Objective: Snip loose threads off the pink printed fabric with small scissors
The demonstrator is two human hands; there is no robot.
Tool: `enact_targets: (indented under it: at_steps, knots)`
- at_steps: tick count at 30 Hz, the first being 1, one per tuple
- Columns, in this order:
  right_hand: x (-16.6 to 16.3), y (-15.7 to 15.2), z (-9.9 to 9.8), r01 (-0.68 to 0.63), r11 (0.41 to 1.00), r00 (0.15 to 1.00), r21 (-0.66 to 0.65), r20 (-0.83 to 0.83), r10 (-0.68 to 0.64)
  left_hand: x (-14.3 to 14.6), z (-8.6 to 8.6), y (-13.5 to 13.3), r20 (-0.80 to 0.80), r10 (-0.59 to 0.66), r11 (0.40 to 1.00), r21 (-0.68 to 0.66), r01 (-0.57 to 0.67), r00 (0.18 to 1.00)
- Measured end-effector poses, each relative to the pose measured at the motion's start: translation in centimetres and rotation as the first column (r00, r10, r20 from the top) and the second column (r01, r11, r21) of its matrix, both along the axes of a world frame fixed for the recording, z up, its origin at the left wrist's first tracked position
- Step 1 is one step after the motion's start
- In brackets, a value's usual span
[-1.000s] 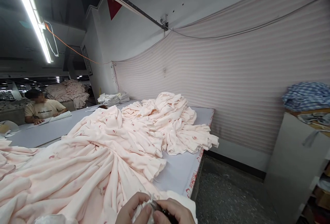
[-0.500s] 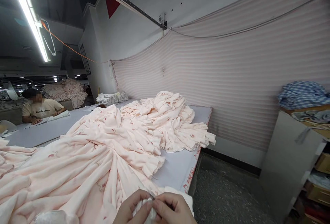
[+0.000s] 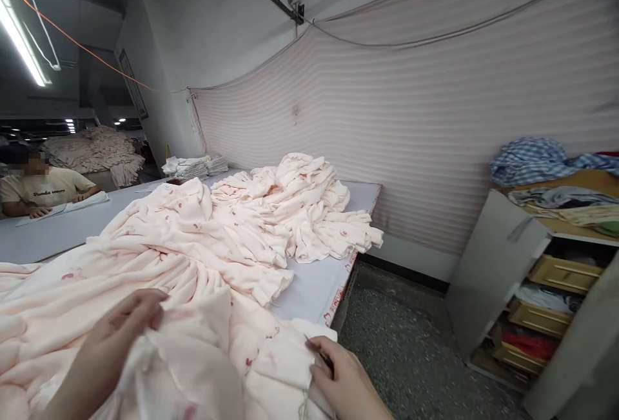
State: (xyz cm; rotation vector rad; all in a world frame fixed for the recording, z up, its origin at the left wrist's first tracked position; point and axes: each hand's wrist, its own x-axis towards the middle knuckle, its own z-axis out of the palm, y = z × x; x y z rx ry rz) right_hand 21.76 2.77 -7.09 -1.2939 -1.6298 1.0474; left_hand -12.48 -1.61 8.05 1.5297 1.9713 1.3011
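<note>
A long pale pink cloth (image 3: pixel 193 259) with small red prints lies bunched across the grey table (image 3: pixel 314 288). My left hand (image 3: pixel 113 336) grips a fold of it at the lower left, fingers curled into the fabric. My right hand (image 3: pixel 338 378) pinches the cloth's edge at the lower middle, near the table's corner; a thin dark tool shows between the fingers, too small to name. The cloth between my hands is lifted and spread.
A person in a cream shirt (image 3: pixel 43 191) sits at the far left of the table. Folded white pieces (image 3: pixel 193 165) are stacked at the back. A grey shelf unit (image 3: pixel 536 278) with fabrics and a blue checked cloth (image 3: pixel 532 159) stands right, across a dark floor (image 3: pixel 406 355).
My hands were together at the bottom edge, working a small bit of cloth. They have moved apart, the left hand going left and up, spreading the fabric. The view has tilted down and right.
</note>
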Motion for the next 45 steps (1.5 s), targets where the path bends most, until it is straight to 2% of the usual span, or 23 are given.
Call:
enact_targets:
  at_steps: [2, 4, 8, 11, 13, 16, 19, 22, 24, 25, 27, 28, 30, 32, 34, 35, 37, 40, 43, 45]
  knots:
    - [-0.7, 0.2, 0.7, -0.005, 0.999, 0.996, 0.052, 0.093, 0.000, 3.4, -0.1, -0.3, -0.095, -0.237, 0.961, -0.167, 0.220, 0.967]
    - [-1.6, 0.5, 1.9, -0.002, 0.997, 0.998, 0.074, 0.064, -0.003, 6.9, -0.6, -0.5, -0.202, -0.422, 0.875, -0.344, 0.340, 0.884]
    - [-3.3, 1.1, 4.1, -0.052, 0.993, 0.999, 0.109, -0.006, 0.053, 12.5, -3.7, -0.2, -0.405, -0.548, 0.806, -0.490, 0.332, 0.732]
    - [-4.1, 1.1, 4.6, -0.087, 0.990, 0.994, 0.109, -0.058, 0.094, 14.2, -6.1, 0.9, -0.521, -0.539, 0.832, -0.449, 0.324, 0.662]
    - [-4.0, 0.8, 4.2, -0.076, 0.992, 0.992, 0.103, -0.093, 0.086, 14.0, -6.8, 1.5, -0.522, -0.488, 0.866, -0.388, 0.315, 0.699]
    - [-3.5, -0.1, 2.5, -0.058, 0.996, 0.987, 0.067, -0.149, 0.068, 12.6, -6.7, 1.8, -0.414, -0.441, 0.890, -0.314, 0.330, 0.796]
    - [-3.5, -1.3, 0.0, -0.107, 0.994, 0.975, -0.015, -0.196, 0.102, 11.5, -6.1, 1.4, -0.302, -0.453, 0.885, -0.267, 0.382, 0.839]
    - [-4.0, -1.8, -1.3, -0.086, 0.996, 0.981, 0.016, -0.172, 0.087, 10.7, -5.6, 0.9, -0.156, -0.486, 0.867, -0.207, 0.453, 0.860]
    - [-4.3, -1.8, -1.0, -0.004, 0.996, 0.992, 0.090, -0.122, 0.015, 9.8, -5.3, 0.6, 0.067, -0.481, 0.862, -0.147, 0.486, 0.874]
    - [-4.3, -1.6, -0.5, 0.034, 0.991, 0.995, 0.126, -0.094, -0.022, 9.3, -5.2, 0.5, 0.214, -0.471, 0.859, -0.113, 0.500, 0.856]
    - [-4.5, -1.4, 0.7, 0.070, 0.981, 0.997, 0.183, -0.045, -0.063, 8.3, -5.0, 0.3, 0.456, -0.435, 0.856, -0.059, 0.514, 0.777]
    - [-4.6, -1.4, 1.3, 0.063, 0.977, 0.998, 0.204, -0.029, -0.058, 7.9, -4.9, 0.2, 0.512, -0.431, 0.852, -0.041, 0.522, 0.743]
    - [-5.1, -1.3, 2.5, 0.045, 0.973, 0.999, 0.228, -0.038, -0.037, 7.9, -4.8, 0.1, 0.456, -0.463, 0.840, -0.049, 0.541, 0.760]
    - [-5.8, -1.3, 3.3, 0.019, 0.974, 0.997, 0.228, -0.073, -0.003, 8.7, -4.8, 0.0, 0.224, -0.487, 0.837, -0.156, 0.525, 0.844]
    - [-6.6, -1.1, 3.8, 0.006, 0.976, 0.992, 0.219, -0.125, 0.022, 9.9, -5.0, 0.1, -0.023, -0.504, 0.832, -0.280, 0.478, 0.863]
    - [-6.9, -1.1, 3.8, 0.001, 0.977, 0.987, 0.214, -0.157, 0.033, 10.3, -5.1, 0.3, -0.095, -0.504, 0.834, -0.314, 0.454, 0.859]
    - [-7.3, -0.8, 3.8, -0.015, 0.982, 0.974, 0.190, -0.221, 0.058, 10.9, -5.7, 0.6, -0.088, -0.495, 0.839, -0.308, 0.449, 0.865]
    - [-7.3, -0.6, 3.5, -0.030, 0.987, 0.959, 0.160, -0.272, 0.073, 10.7, -6.7, 1.0, 0.070, -0.474, 0.859, -0.183, 0.479, 0.878]
    - [-6.6, -1.1, 3.0, 0.020, 0.970, 0.978, 0.243, -0.207, 0.032, 9.9, -7.5, 1.2, 0.139, -0.484, 0.863, -0.087, 0.497, 0.864]
    - [-6.0, -1.7, 2.6, 0.008, 0.954, 0.992, 0.299, -0.125, 0.031, 9.6, -7.6, 1.1, 0.157, -0.462, 0.871, -0.109, 0.480, 0.873]
